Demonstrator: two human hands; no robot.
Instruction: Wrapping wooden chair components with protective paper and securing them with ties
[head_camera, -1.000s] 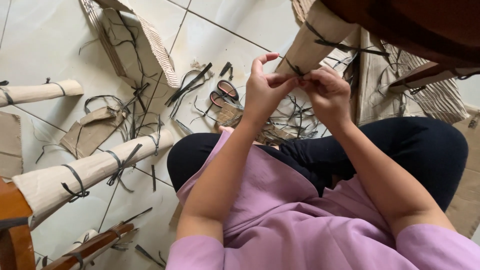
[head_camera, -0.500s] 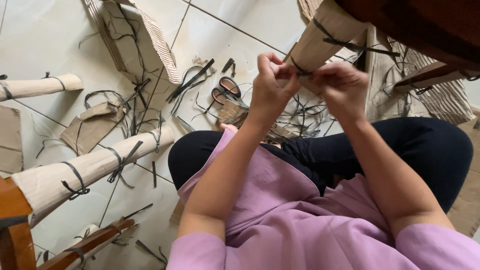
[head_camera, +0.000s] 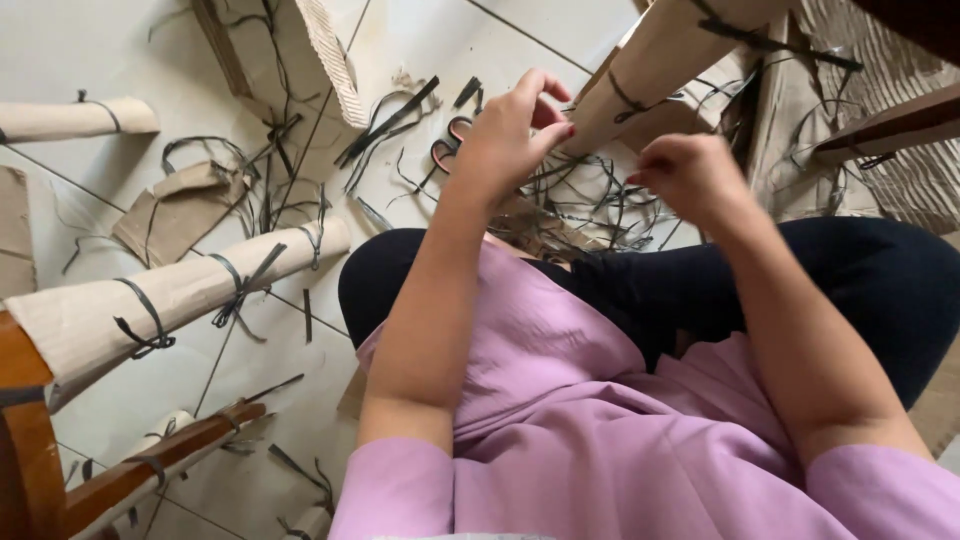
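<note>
I am looking down at 2 bare hands working over a wooden leg wrapped in brown cardboard (head_camera: 660, 85), which is slanting in from 1 o'clock and is bound with thin black straps. The left hand (head_camera: 505, 140) is sitting at 12 o'clock, its thumb and fingers pinching narrowly against the lower end of that wrapped leg; I cannot tell whether a strap is caught between them. The right hand (head_camera: 690, 175) is hovering just beside it, toward 1 o'clock, curled into a loose fist below the leg, and I cannot tell what it is holding.

Under both hands a tangle of cut black straps (head_camera: 590, 205) is lying on the pale tiled floor (head_camera: 90, 50). A pair of scissors with red handles (head_camera: 447, 150) is peeking out just left of the left hand.

At 9 o'clock a second long cardboard-wrapped leg (head_camera: 180, 290) is lying across the tiles, tied with 2 black straps. At 10 o'clock a folded scrap of brown cardboard (head_camera: 175, 205) is resting flat, and a shorter wrapped roll (head_camera: 75, 118) is lying well apart beyond it. At 11 o'clock a stack of corrugated cardboard (head_camera: 290, 50) is standing tilted. At 7 o'clock a bare brown wooden rail (head_camera: 150, 465) is showing, partly unwrapped.
</note>
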